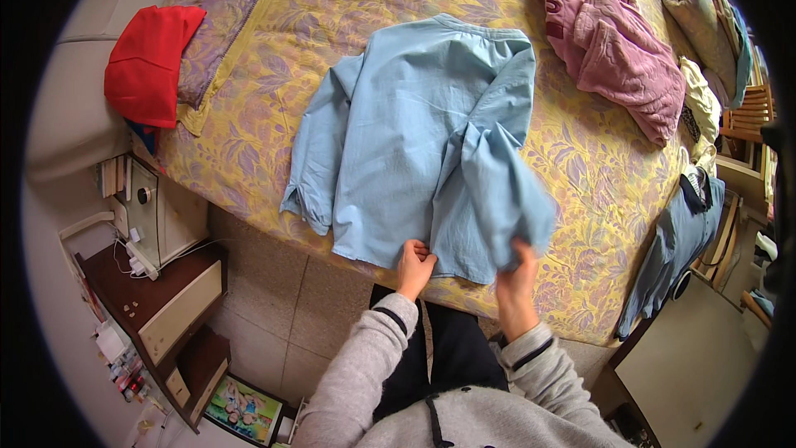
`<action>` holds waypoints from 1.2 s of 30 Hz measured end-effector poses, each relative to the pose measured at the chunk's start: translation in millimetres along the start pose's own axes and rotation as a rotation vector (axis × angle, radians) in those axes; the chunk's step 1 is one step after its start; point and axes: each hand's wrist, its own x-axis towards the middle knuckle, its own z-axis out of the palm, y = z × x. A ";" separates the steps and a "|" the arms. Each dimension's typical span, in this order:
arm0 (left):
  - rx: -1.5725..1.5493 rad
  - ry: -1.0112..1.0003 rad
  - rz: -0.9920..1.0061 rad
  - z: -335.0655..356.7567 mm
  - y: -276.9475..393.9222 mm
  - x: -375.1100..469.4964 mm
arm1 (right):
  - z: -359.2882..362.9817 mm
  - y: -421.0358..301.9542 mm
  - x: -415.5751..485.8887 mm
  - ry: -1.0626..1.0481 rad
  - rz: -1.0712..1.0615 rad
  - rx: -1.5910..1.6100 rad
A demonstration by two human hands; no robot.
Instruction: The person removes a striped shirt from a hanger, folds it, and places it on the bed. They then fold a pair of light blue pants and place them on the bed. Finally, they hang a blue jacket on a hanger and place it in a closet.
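A light blue long-sleeved shirt point(404, 130) lies spread on the bed, its collar away from me and its hem near the bed's front edge. My left hand point(415, 269) pinches the hem at about its middle. At the lower right, my right hand point(519, 289) grips the cuff end of the right-hand sleeve point(513, 199), which is folded down over the body and blurred near the hand. The other sleeve point(317, 149) rests on the bedcover along the shirt's left side.
Under the shirt is a yellow and purple floral bedcover point(261, 137). Red fabric point(149, 68) lies at the left corner, a pink garment point(615, 43) at the upper right. A blue garment point(675, 242) hangs at the right. A dark wooden cabinet point(168, 286) stands at the lower left.
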 end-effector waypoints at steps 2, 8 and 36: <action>0.032 0.096 0.027 -2.5 12.9 -2.0 | -34.9 36.5 -10.4 -0.062 0.400 -0.103; -0.243 -0.232 -0.048 -3.6 23.9 5.4 | -63.0 51.2 -30.6 -0.574 1.133 -0.642; 0.023 -0.651 -0.288 6.1 3.1 2.7 | 148.1 -38.6 233.2 -0.558 -0.364 -0.688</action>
